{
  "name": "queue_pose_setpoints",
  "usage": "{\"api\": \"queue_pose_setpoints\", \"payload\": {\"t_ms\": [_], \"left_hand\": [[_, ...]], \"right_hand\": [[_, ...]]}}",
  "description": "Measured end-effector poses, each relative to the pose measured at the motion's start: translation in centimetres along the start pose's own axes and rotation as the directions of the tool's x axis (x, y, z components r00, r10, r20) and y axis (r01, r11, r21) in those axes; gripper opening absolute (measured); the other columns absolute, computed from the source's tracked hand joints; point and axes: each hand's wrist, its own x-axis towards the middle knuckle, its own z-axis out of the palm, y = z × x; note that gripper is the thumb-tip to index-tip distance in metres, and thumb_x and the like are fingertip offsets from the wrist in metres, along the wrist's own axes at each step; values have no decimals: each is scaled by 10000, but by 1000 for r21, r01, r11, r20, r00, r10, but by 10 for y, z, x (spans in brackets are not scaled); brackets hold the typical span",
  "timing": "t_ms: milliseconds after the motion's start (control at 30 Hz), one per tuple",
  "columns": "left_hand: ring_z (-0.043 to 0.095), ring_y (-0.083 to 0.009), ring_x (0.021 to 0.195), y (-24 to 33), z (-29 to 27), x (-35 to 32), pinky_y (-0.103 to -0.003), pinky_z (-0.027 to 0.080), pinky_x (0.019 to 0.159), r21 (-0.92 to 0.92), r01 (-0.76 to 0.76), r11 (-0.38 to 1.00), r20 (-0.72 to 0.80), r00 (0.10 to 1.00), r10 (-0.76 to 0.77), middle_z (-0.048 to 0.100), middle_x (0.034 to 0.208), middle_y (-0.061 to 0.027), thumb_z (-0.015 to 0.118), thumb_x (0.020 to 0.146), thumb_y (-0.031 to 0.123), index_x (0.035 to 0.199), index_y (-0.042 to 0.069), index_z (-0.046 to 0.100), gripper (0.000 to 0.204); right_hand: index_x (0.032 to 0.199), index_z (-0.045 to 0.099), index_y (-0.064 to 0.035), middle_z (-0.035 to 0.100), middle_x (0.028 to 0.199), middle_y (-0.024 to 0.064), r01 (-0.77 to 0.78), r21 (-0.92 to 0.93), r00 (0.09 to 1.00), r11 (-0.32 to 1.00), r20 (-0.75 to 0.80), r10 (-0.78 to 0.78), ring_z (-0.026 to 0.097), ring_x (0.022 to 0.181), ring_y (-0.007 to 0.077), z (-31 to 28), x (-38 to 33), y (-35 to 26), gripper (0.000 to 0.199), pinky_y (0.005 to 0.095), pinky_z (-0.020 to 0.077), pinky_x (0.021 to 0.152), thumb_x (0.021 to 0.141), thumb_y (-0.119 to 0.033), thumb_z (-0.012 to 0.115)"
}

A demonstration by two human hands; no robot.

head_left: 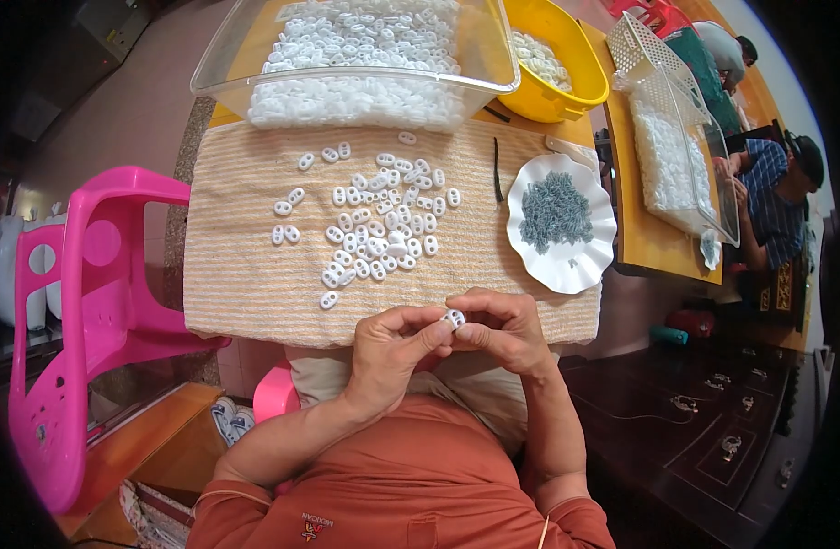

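Observation:
At the near edge of the cloth-covered table, my left hand (pixel 392 349) and my right hand (pixel 504 331) meet around one small white plastic piece (pixel 454 318). Both sets of fingertips pinch it, and dark holes show on its face. Beyond my hands, many loose white oval pieces (pixel 383 220), each with two dark holes, lie scattered on the striped cloth (pixel 246 256). To the right stands a white scalloped plate (pixel 566 277) with a heap of small grey-blue parts (pixel 555 212), too small to make out singly.
A clear plastic bin (pixel 219 82) full of white pieces stands at the back, beside a yellow basin (pixel 580 91). A thin black strip (pixel 497 169) lies near the plate. Left is a pink chair (pixel 90 274). At right, people (pixel 772 201) sit by another table (pixel 653 247) with a clear bin.

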Motion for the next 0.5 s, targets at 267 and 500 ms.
{"api": "queue_pose_setpoints", "payload": {"t_ms": [267, 500], "left_hand": [[636, -91, 714, 4, 0, -2, -204, 539, 639, -41, 55, 998, 34, 998, -53, 684, 851, -68, 682, 862, 71, 1022, -5, 661, 178], [638, -103, 713, 3, 0, -1, -210, 543, 639, -70, 45, 997, 72, 997, -40, 681, 842, -77, 671, 865, 49, 997, -3, 659, 142]], "right_hand": [[1144, 596, 72, 635, 1026, 142, 24, 19, 999, 1000, 29, -25, 645, 933, 196, -2, -1, 1, 304, 297, 565, 799, 842, 76, 625], [1143, 601, 69, 639, 1025, 141, 25, 48, 999, 999, 36, -26, 647, 923, 194, -1, -2, -2, 306, 298, 561, 801, 837, 84, 622]]}}
